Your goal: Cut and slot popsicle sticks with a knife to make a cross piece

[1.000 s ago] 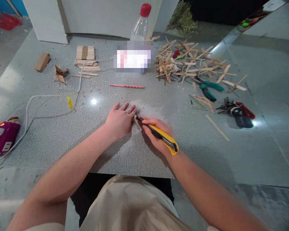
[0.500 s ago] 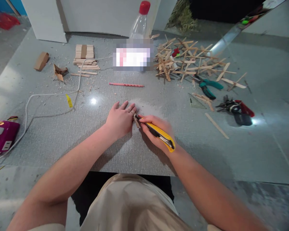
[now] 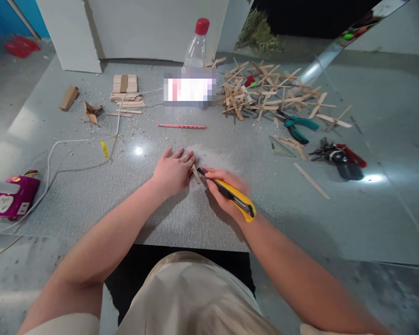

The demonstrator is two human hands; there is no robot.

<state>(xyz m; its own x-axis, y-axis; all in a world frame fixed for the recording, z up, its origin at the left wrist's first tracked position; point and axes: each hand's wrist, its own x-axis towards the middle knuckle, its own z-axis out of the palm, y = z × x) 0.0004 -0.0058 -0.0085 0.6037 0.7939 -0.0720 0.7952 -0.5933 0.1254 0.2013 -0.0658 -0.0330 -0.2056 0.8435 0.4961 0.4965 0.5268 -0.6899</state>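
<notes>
My left hand (image 3: 174,171) lies palm down on the grey table, fingers stretched forward, and pins a short wooden craft stick (image 3: 196,175) under its index-finger side. The stick's near end sticks out towards me; its other end and my left thumb are hidden. In my right hand (image 3: 226,184) is a yellow and black utility knife (image 3: 235,196), its handle slanting back across the palm. The knife's front end is just right of the stick; whether the blade touches it I cannot tell. Pale dust (image 3: 212,157) lies around the fingertips.
A pink pencil (image 3: 182,126), stacked craft sticks (image 3: 125,84) and a red-capped bottle (image 3: 195,51) stand beyond my hands. Right are crossed sticks (image 3: 272,93), teal pliers (image 3: 298,128), a set square (image 3: 281,146), a loose stick (image 3: 312,180) and keys (image 3: 338,156). A white cable (image 3: 50,158) runs left.
The knife's front end has shifted slightly right, away from the stick, opening a small gap. My left hand stays on the stick. The whole view has tilted slightly.
</notes>
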